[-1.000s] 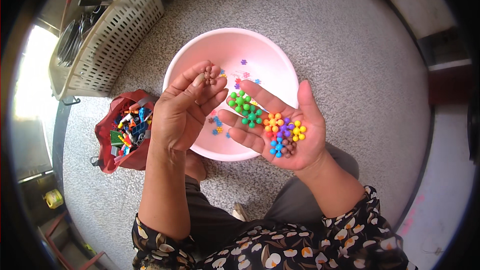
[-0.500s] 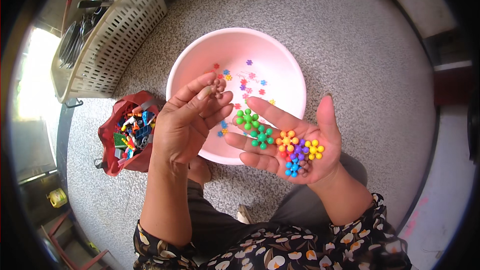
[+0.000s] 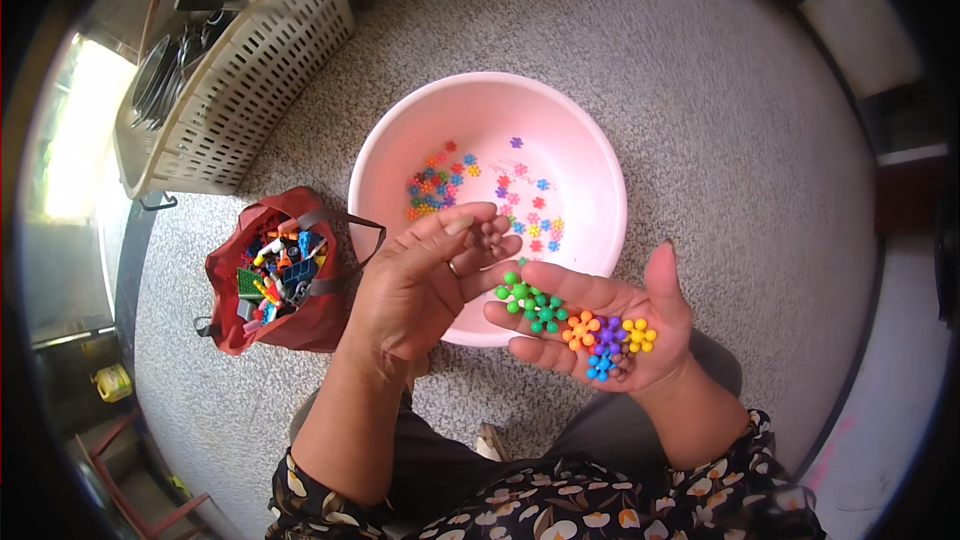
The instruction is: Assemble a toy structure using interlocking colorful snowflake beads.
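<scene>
My left hand (image 3: 425, 275) pinches a brown, ball-tipped plastic linking piece (image 3: 490, 232) between thumb and fingers, above the basin's near side. Just right of it, my right hand (image 3: 645, 330) is palm up with its fingers stretched out, holding several similar star-shaped pieces. Toward the fingertips lie a light green piece (image 3: 516, 291) and a darker green piece (image 3: 546, 313). On the palm rest an orange piece (image 3: 580, 330), a purple piece (image 3: 609, 336), a yellow piece (image 3: 639, 335), a blue piece (image 3: 602, 366) and a partly covered brown piece (image 3: 622, 360).
Below my hands a pink basin (image 3: 612, 165) stands on the speckled floor (image 3: 700, 120), with many small colourful pieces scattered and heaped inside. To its left sits a red bag (image 3: 232, 285) full of mixed toys. A white slotted basket (image 3: 255, 65) with metal kitchenware is farther back.
The basin and bag appear slightly lower and farther right in view. My left hand has moved right and nearer, still pinching the brown piece, closer to my right hand. A heap inside the basin is now uncovered.
</scene>
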{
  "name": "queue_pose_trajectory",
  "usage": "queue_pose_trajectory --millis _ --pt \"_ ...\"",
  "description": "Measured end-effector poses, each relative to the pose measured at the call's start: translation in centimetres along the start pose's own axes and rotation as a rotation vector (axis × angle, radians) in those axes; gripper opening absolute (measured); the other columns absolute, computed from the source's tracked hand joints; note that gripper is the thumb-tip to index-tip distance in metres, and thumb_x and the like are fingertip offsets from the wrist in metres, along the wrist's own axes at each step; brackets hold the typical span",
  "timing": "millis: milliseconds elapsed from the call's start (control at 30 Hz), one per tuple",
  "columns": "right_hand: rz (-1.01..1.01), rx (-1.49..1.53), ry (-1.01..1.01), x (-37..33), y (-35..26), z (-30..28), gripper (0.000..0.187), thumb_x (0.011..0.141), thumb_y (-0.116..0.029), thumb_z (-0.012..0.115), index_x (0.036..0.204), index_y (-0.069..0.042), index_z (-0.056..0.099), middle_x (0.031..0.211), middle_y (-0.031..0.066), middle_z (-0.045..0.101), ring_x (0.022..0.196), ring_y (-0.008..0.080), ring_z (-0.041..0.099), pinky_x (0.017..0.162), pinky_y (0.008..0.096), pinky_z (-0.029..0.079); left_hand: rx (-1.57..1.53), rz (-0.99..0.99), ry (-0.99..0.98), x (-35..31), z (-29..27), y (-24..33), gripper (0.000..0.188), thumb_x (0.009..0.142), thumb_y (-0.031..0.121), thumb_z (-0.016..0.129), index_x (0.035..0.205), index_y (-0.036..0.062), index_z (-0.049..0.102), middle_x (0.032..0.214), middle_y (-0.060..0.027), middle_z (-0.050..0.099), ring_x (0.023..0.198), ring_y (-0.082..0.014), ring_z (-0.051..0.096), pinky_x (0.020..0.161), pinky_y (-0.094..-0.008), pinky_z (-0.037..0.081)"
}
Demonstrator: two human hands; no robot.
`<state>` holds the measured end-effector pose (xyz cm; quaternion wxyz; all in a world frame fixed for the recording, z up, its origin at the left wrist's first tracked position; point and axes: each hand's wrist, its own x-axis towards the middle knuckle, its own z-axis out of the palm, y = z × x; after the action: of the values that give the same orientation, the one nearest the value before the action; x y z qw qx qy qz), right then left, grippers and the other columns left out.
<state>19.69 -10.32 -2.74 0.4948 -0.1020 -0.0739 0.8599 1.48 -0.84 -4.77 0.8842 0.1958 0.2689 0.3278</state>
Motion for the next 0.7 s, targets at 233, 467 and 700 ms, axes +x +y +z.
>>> queue_pose_trajectory --millis 233,467,700 --pt "-0.004 0.055 0.076 0.69 0.74 -0.02 0.094 0.081 -0.069 0.028 0.137 0.006 0.013 0.142 0.0226 0.017 0.133 0.0372 0.014 0.107 0.0449 0.019 -0.087 -0.089 0.078 -0.29 0.39 -0.78 0.036 0.087 0.019 0.050 0.115 -0.0039 0.049 0.109 -0.0147 0.054 0.108 -0.0291 0.050 0.095 -0.0399 0.039" --pt "-0.034 0.111 0.059 0.81 0.80 0.21 0.096 0.080 -0.071 0.025 0.137 0.005 0.011 0.144 0.0134 0.019 0.133 0.0260 0.020 0.109 0.0437 0.012 -0.149 -0.107 0.077 -0.15 -0.02 -0.66 0.039 0.090 0.026 0.047 0.115 -0.0031 0.049 0.112 -0.0154 0.053 0.111 -0.0284 0.049 0.093 -0.0392 0.041" --pt "-0.071 0.177 0.058 0.61 0.50 0.59 0.098 0.078 -0.073 0.025 0.138 0.002 0.008 0.145 0.0141 0.016 0.134 0.0276 0.015 0.109 0.0450 0.010 -0.207 -0.119 0.063 -0.09 0.14 -0.53 0.043 0.093 0.033 0.041 0.115 -0.0036 0.049 0.109 -0.0145 0.056 0.102 -0.0248 0.053 0.092 -0.0356 0.042"
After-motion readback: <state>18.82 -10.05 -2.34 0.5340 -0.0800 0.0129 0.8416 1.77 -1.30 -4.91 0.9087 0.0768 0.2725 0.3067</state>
